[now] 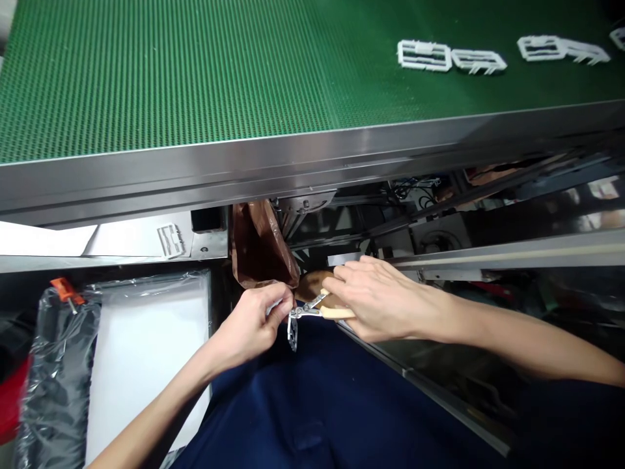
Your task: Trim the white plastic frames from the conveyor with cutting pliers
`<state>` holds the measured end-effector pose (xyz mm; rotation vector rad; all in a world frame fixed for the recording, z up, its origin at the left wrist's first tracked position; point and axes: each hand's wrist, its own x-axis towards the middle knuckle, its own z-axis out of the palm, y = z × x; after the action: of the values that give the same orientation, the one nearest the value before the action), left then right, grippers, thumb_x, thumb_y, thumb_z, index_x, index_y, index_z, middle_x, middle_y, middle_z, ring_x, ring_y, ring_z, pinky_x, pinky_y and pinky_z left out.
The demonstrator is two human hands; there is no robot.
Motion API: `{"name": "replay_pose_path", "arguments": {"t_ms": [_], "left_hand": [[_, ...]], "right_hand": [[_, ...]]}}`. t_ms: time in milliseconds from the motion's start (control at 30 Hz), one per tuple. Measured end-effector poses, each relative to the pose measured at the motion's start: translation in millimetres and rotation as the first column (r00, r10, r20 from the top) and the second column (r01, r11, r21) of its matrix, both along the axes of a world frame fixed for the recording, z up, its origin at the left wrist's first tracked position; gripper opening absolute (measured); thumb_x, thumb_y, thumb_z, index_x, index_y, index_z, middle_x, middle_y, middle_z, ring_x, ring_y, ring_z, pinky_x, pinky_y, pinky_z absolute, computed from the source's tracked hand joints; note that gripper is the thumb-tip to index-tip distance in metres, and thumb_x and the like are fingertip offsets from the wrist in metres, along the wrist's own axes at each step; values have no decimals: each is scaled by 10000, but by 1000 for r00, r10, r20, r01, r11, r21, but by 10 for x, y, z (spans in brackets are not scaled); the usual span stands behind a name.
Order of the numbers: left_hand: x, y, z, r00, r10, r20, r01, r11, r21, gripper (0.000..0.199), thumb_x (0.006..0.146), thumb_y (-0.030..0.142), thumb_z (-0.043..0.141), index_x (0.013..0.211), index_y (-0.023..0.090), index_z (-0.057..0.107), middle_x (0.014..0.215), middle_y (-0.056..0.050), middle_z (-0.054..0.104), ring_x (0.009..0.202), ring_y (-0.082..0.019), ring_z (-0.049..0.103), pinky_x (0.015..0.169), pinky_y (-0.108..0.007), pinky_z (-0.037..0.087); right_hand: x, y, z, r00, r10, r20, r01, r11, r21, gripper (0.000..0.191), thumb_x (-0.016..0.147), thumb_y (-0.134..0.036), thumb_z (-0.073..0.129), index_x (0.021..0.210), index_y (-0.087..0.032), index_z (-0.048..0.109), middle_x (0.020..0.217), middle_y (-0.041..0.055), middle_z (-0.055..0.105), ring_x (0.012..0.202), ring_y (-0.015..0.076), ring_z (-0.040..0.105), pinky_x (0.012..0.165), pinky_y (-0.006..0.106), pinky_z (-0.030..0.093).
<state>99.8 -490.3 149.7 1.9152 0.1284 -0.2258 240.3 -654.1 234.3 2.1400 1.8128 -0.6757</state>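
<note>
My right hand [374,299] is closed round the pale yellow handles of a pair of nippers [336,313], whose metal jaws point left. Those jaws meet a small white plastic frame part [292,331] that hangs below them. Pinching that part near the jaws is my left hand [258,319], its fingertips partly hiding the upper end. Whether the jaws are closed on the plastic is too small to tell. Just beyond both hands gapes a brown plastic bag [263,251].
Above runs a green conveyor belt [195,71] with a metal edge, carrying several white plastic frames [424,56] at right. Another white frame [170,240] rests on white sheets at left. Below stands a plastic-lined box [151,352] with an orange-handled clip [66,290]. Metal rails [527,251] extend right.
</note>
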Motion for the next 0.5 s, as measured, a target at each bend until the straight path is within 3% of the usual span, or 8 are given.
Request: {"name": "replay_pose_path", "arguments": {"t_ms": [133,300,433,500], "left_hand": [[-11,-26,-20,1000,-5,3,5,1000,-12,233,902,241,396,684,177,448,649,24,449,601,-130,412,582,-246,334],[-38,-49,-66,1000,13,-12,-14,998,-69,217,893,236,415,687,179,454,651,25,462,608,-130,424,587,-241,341],[-57,-24,-134,996,81,-44,-88,981,-173,204,896,250,448,715,172,499,682,13,514,657,-140,477,636,-249,366],[-59,-14,-189,990,119,-76,-135,955,-266,195,900,281,463,758,167,533,710,-2,551,685,-152,508,666,-264,385]], "right_hand": [[8,71,6,999,37,-14,-38,999,-20,180,686,-151,500,854,-160,565,746,70,581,649,190,544,575,287,295],[87,99,-75,997,-24,-76,21,999,-32,103,678,-191,538,768,-175,585,636,58,586,545,173,535,519,269,239],[210,-16,-191,967,-189,-172,182,982,-52,73,712,-267,555,699,-195,556,570,21,557,510,148,500,509,254,233],[198,-66,-337,900,-338,-274,340,939,-42,134,748,-327,554,719,-197,541,579,0,556,519,132,492,518,241,263]]}}
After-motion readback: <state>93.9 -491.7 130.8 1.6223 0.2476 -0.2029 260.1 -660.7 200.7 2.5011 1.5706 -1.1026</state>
